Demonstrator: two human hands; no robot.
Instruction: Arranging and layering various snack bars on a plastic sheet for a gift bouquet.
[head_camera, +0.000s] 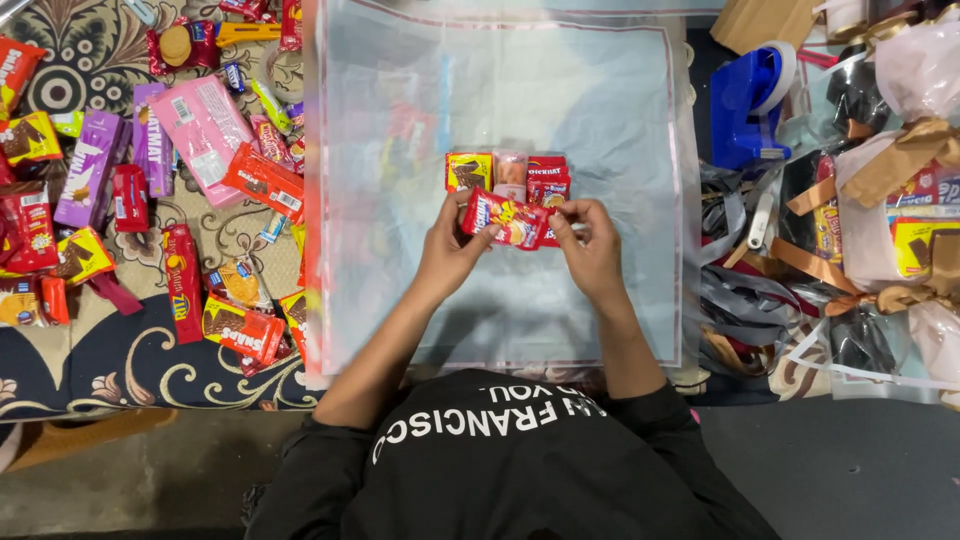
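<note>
both hands pinching one red snack packet (506, 219), left hand (452, 245) and right hand (590, 245) gripping its ends, clear plastic sheet (600, 110) underneath, three small packets (508, 172) just behind

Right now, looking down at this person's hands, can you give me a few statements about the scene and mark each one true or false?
1. Both hands hold one red snack packet between them. True: the left hand grips its left end, the right hand its right end.
2. The packet is held over a bare wooden board. False: it is over a clear plastic sheet.
3. A row of small snack packs lies on the sheet just beyond the hands. True.
4. The blue tape dispenser sits among the loose snacks on the left. False: it stands to the right of the sheet.
5. A pink packet lies on the patterned cloth at the left. True.
</note>
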